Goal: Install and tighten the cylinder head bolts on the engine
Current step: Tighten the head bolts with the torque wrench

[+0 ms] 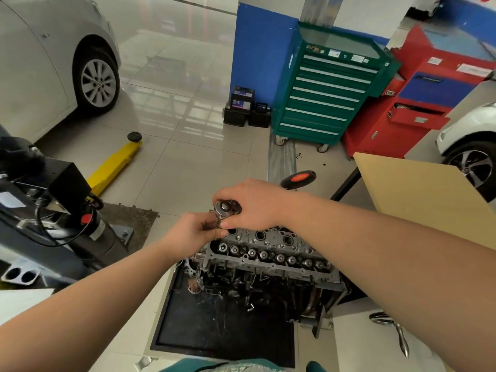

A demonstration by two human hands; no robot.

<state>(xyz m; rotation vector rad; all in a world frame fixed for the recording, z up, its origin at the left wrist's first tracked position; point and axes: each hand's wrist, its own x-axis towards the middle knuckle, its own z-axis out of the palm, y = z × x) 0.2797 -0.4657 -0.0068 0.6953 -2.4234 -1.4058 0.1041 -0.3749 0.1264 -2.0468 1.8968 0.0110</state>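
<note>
We can read almost nothing here with certainty. The wheel hub (pixel 98 83) of the grey car (pixel 32 63) at far left carries a round emblem that looks to us like a VW badge. The battery (pixel 242 98) on the floor by the blue wall bears a printed label, the green tool cabinet (pixel 326 95) and red machine (pixel 429 84) carry stickers, and the ratchet's handle (pixel 298 179) has orange lettering, all too small or blurred to read.

The grey, grimy cylinder head (pixel 271 253) sits upright atop the engine (pixel 257 285), valve springs exposed in a row.
</note>
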